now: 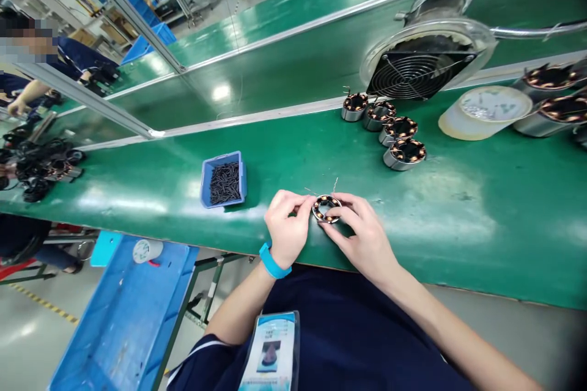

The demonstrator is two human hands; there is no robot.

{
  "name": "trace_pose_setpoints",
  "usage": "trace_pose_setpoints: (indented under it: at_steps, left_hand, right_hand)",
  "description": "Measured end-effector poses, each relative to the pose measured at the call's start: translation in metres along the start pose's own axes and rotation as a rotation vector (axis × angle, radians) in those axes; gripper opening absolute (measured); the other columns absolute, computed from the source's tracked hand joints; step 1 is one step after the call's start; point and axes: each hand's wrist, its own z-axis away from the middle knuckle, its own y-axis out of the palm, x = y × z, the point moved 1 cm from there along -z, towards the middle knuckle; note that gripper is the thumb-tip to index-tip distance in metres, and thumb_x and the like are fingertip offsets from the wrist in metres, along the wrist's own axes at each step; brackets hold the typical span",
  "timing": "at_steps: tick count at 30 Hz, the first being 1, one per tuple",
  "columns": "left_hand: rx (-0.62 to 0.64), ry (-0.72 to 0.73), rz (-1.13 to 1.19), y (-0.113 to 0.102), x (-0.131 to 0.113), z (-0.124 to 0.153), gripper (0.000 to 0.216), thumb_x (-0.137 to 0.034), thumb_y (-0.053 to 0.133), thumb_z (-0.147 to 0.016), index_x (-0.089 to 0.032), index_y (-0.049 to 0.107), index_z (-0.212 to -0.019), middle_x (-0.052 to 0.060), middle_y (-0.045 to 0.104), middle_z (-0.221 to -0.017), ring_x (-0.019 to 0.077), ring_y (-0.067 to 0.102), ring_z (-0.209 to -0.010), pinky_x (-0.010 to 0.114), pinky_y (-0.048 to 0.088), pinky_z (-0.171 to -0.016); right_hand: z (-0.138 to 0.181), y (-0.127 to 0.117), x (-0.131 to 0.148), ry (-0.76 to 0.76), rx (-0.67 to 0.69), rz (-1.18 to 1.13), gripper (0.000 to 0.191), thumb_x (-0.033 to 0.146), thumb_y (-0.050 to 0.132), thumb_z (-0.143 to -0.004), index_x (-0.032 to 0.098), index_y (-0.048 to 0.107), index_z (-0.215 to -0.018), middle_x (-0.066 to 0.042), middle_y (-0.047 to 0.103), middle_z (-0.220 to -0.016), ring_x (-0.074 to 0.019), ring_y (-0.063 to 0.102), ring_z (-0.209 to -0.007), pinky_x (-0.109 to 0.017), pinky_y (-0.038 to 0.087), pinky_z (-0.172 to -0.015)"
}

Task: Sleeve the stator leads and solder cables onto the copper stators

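Just above the green bench's front edge, a ring-shaped motor stator (327, 202) with copper windings sits between my hands. Its open ring faces up, and two thin wire ends rise from its far side. My right hand (362, 229) grips it, thumb and fingers around the right rim and one finger at the opening. My left hand (288, 220), wearing a blue wristband, is closed in a pinch at the stator's left edge. Whatever lies between those left fingertips is too small to make out. Left of my hands stands a blue bin (243, 178) full of small black pieces.
Several finished-looking stators (404, 154) stand in a row behind my right hand. A white tub (477, 119) and larger stators (545, 119) are at the right. A fan with a duct (413, 73) hangs behind. Another person (68, 61) works at far left, near a blue tray (123, 311).
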Motion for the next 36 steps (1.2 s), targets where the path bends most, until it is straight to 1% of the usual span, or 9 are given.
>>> trace_pose_setpoints:
  at_steps: [2,5,7,10,12,16,22,30,36]
  left_hand:
    - [-0.117,0.092,-0.042,-0.011,-0.005,-0.010,0.016,-0.027,0.076,-0.088,-0.019,0.075,-0.075,0.001,0.063,-0.075,0.0110,0.061,-0.070,0.023,0.050,-0.063]
    - [-0.281,0.082,0.002,-0.027,-0.007,-0.020,0.020,-0.031,0.073,-0.092,-0.018,0.069,-0.076,0.000,0.061,-0.080,0.0088,0.059,-0.064,0.022,0.048,-0.056]
    - [-0.197,0.048,-0.023,-0.028,-0.006,-0.016,0.018,-0.034,0.071,-0.092,-0.018,0.071,-0.086,0.002,0.064,-0.087,0.0100,0.061,-0.069,0.023,0.050,-0.059]
    - [0.097,-0.025,-0.114,-0.012,0.000,0.002,0.021,-0.037,0.075,-0.089,-0.018,0.074,-0.099,0.006,0.069,-0.096,0.0152,0.066,-0.085,0.026,0.054,-0.071]
    - [0.172,-0.070,-0.125,0.001,0.003,0.011,0.020,-0.036,0.072,-0.092,-0.018,0.075,-0.101,0.008,0.070,-0.099,0.0170,0.066,-0.090,0.028,0.054,-0.075]
    - [0.182,-0.019,-0.109,0.015,0.001,0.006,0.021,-0.031,0.060,-0.100,-0.018,0.073,-0.088,0.006,0.069,-0.090,0.0166,0.065,-0.088,0.030,0.052,-0.078]
    - [0.235,0.162,-0.207,0.013,-0.009,-0.015,0.024,-0.026,0.058,-0.100,-0.019,0.071,-0.081,0.005,0.069,-0.085,0.0171,0.063,-0.085,0.032,0.050,-0.081]
    - [0.305,-0.092,0.022,0.019,-0.003,-0.023,0.008,-0.025,0.074,-0.089,-0.019,0.078,-0.086,0.005,0.074,-0.090,0.0160,0.069,-0.084,0.028,0.054,-0.074]
    - [0.202,0.167,-0.058,0.025,-0.012,-0.020,0.012,-0.019,0.072,-0.091,-0.022,0.076,-0.080,0.003,0.074,-0.086,0.0174,0.068,-0.086,0.036,0.055,-0.086]
  right_hand:
    - [-0.002,0.001,0.000,0.005,0.004,-0.003,0.008,0.021,0.068,-0.097,0.022,0.063,-0.103,-0.012,0.060,-0.125,-0.0289,0.060,-0.113,-0.049,0.056,-0.093]
    - [-0.002,0.002,-0.001,0.016,0.006,-0.011,0.010,0.021,0.068,-0.097,0.022,0.062,-0.105,-0.012,0.061,-0.126,-0.0288,0.061,-0.114,-0.049,0.055,-0.094]
    - [0.000,0.002,-0.003,0.046,-0.020,-0.046,0.021,0.024,0.071,-0.096,0.023,0.059,-0.113,-0.012,0.063,-0.124,-0.0292,0.062,-0.115,-0.049,0.055,-0.097]
    - [0.002,0.004,-0.005,0.141,-0.054,-0.134,0.047,0.029,0.075,-0.093,0.022,0.050,-0.133,-0.014,0.063,-0.128,-0.0293,0.063,-0.118,-0.050,0.055,-0.100]
    - [0.003,0.005,-0.006,0.186,-0.035,-0.195,0.060,0.030,0.073,-0.093,0.023,0.041,-0.143,-0.015,0.061,-0.135,-0.0287,0.063,-0.123,-0.049,0.055,-0.104]
    - [0.003,0.006,-0.007,0.195,0.004,-0.221,0.066,0.030,0.070,-0.095,0.024,0.034,-0.150,-0.013,0.061,-0.140,-0.0279,0.060,-0.131,-0.049,0.052,-0.109]
    - [0.000,0.005,-0.006,0.154,0.033,-0.183,0.062,0.030,0.067,-0.097,0.026,0.035,-0.150,-0.013,0.060,-0.141,-0.0294,0.059,-0.131,-0.051,0.053,-0.109]
    - [0.000,0.005,-0.008,0.145,0.019,-0.191,0.053,0.028,0.066,-0.096,0.025,0.042,-0.143,-0.013,0.062,-0.135,-0.0290,0.063,-0.125,-0.048,0.056,-0.104]
    - [0.004,0.006,-0.011,0.171,0.020,-0.193,0.048,0.037,0.068,-0.096,0.023,0.048,-0.137,-0.014,0.065,-0.130,-0.0309,0.067,-0.118,-0.049,0.059,-0.099]
